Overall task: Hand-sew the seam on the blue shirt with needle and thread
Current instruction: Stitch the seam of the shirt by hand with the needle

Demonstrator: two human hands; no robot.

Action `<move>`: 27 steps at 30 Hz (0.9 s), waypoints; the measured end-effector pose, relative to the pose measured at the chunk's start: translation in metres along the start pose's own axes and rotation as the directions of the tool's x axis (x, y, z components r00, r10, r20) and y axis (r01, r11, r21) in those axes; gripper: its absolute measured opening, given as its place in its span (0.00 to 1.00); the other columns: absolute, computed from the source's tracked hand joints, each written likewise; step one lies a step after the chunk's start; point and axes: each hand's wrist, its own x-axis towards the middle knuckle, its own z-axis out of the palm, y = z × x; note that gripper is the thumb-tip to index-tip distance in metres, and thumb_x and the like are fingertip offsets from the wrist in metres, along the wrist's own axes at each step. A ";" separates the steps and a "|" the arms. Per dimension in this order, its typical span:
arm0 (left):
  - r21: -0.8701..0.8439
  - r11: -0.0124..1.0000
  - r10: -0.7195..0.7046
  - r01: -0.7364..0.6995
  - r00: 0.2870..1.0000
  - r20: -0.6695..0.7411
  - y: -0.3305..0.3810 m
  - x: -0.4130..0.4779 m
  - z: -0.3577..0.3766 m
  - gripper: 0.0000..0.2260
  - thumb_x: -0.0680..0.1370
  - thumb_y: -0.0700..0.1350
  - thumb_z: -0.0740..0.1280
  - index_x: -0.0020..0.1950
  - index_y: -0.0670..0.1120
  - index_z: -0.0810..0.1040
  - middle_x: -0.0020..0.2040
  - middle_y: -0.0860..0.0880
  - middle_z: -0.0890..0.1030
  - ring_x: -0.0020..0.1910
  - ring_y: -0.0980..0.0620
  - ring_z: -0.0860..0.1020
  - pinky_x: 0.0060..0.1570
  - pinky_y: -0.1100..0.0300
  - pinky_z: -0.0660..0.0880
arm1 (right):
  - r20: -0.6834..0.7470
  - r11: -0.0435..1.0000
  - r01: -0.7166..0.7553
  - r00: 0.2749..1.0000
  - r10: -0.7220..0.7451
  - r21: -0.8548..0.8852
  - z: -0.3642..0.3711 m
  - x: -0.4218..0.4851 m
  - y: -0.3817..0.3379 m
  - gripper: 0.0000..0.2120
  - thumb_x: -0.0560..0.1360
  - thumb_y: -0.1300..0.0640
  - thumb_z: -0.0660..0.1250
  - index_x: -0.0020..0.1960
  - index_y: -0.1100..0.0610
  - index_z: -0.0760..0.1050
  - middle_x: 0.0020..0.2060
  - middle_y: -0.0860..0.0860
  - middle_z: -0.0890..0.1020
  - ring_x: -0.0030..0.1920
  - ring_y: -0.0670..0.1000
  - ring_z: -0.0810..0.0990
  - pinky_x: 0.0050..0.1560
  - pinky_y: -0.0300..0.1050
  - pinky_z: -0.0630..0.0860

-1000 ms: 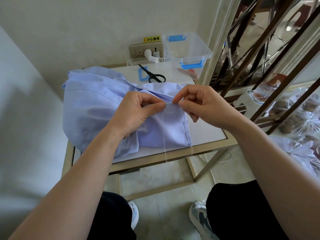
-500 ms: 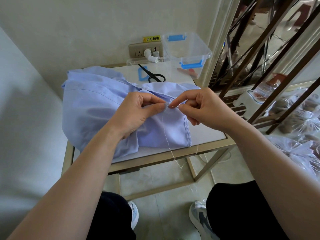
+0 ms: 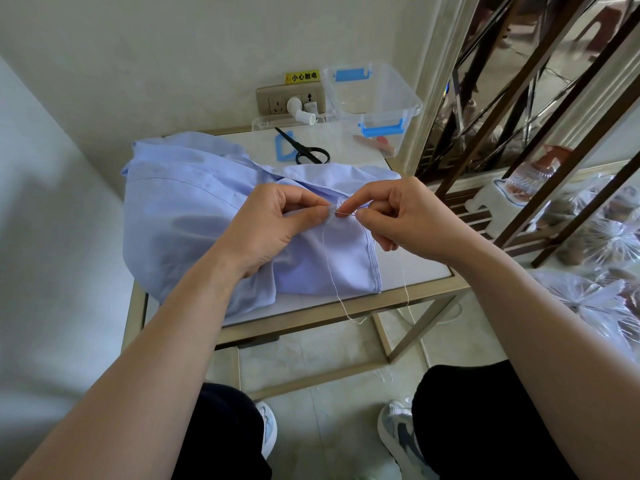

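A light blue shirt (image 3: 194, 216) lies bunched on a small white-topped table (image 3: 419, 271). My left hand (image 3: 273, 226) pinches a fold of the shirt's seam between thumb and forefinger. Just to its right, my right hand (image 3: 398, 216) pinches a thin needle (image 3: 346, 213) that points left into the pinched fabric. White thread (image 3: 330, 271) hangs from the seam down over the table's front edge, and a second strand drops below my right hand.
Black scissors (image 3: 304, 152) and a blue plastic piece lie behind the shirt. A clear plastic box (image 3: 374, 98) with blue latches stands at the back right, by a wall socket (image 3: 287, 102). Metal railing bars (image 3: 519, 116) and plastic bags crowd the right. My knees and shoes are below.
My right hand has brought the needle's tip to the seam at my left thumb, and the loop of thread over the fabric has shrunk. My left hand has kept its pinch.
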 end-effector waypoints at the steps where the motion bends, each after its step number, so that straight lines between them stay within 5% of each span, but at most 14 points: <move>1: 0.003 1.000 -0.001 0.001 1.000 -0.001 0.000 0.000 0.000 0.03 0.75 0.38 0.72 0.47 0.45 0.84 0.38 0.57 0.85 0.40 0.64 0.80 0.45 0.73 0.73 | 0.000 1.000 -0.002 1.000 0.002 0.000 0.000 0.000 0.000 0.13 0.77 0.66 0.61 0.50 0.55 0.82 0.23 0.57 0.73 0.24 0.46 0.70 0.32 0.38 0.71; 5: 0.049 0.999 -0.004 0.004 1.000 -0.007 -0.002 0.001 -0.001 0.03 0.75 0.39 0.72 0.45 0.46 0.84 0.39 0.55 0.85 0.41 0.61 0.80 0.48 0.70 0.74 | 0.006 0.999 -0.012 1.000 0.012 -0.035 0.001 0.000 0.000 0.13 0.77 0.66 0.62 0.54 0.53 0.79 0.22 0.54 0.74 0.24 0.45 0.70 0.32 0.39 0.72; 9: 0.139 0.990 -0.009 0.006 1.000 0.022 -0.003 0.000 -0.001 0.02 0.76 0.40 0.72 0.46 0.44 0.85 0.44 0.49 0.85 0.46 0.59 0.80 0.52 0.67 0.73 | 0.089 0.997 -0.053 0.994 0.057 -0.050 0.003 0.000 0.001 0.25 0.76 0.67 0.60 0.69 0.48 0.71 0.21 0.51 0.75 0.24 0.46 0.70 0.30 0.35 0.70; 16: 0.263 0.965 0.006 -0.005 1.000 -0.003 -0.005 0.001 -0.001 0.02 0.76 0.41 0.72 0.45 0.46 0.85 0.40 0.52 0.84 0.42 0.60 0.78 0.48 0.66 0.72 | 0.121 0.993 -0.055 0.990 0.067 -0.101 0.008 0.002 0.005 0.09 0.76 0.67 0.60 0.50 0.57 0.75 0.21 0.49 0.77 0.23 0.44 0.69 0.30 0.34 0.69; 27: 0.322 0.947 0.028 0.000 0.996 -0.084 -0.005 0.001 0.004 0.04 0.73 0.45 0.75 0.40 0.46 0.84 0.35 0.54 0.82 0.37 0.60 0.77 0.41 0.66 0.72 | 0.065 0.989 -0.007 0.998 0.017 -0.145 0.013 0.005 0.007 0.05 0.78 0.65 0.61 0.46 0.58 0.73 0.22 0.48 0.78 0.23 0.43 0.72 0.30 0.32 0.70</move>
